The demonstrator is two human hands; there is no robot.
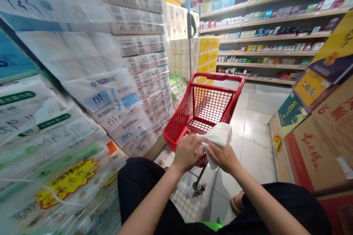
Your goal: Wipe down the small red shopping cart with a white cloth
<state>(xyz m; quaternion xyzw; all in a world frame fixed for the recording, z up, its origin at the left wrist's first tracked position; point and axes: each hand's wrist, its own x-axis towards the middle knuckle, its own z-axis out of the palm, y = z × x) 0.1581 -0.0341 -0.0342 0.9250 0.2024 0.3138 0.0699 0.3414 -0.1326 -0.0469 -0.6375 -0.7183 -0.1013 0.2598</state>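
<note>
A crumpled white tissue [220, 134] is between my two hands, in front of my knees. My left hand [188, 150] has its fingers bent onto the tissue's left edge. On the other side, my right hand [222, 156] grips it, with part of the cloth-like sheet hanging below and part sticking up over the fingers. Just beyond both hands stands a red plastic shopping cart [212, 104] with a mesh basket. The near rim of the cart is partly hidden behind my hands and the tissue. A caster wheel [198, 187] shows beneath it.
Stacked packs of tissue paper [110, 91] rise close on the left. Cardboard boxes [317, 147] stand on the right. Shelves of small goods [264, 40] line the back. A glass door handle [191, 25] is above the cart. White floor tiles [252, 128] run between the stacks.
</note>
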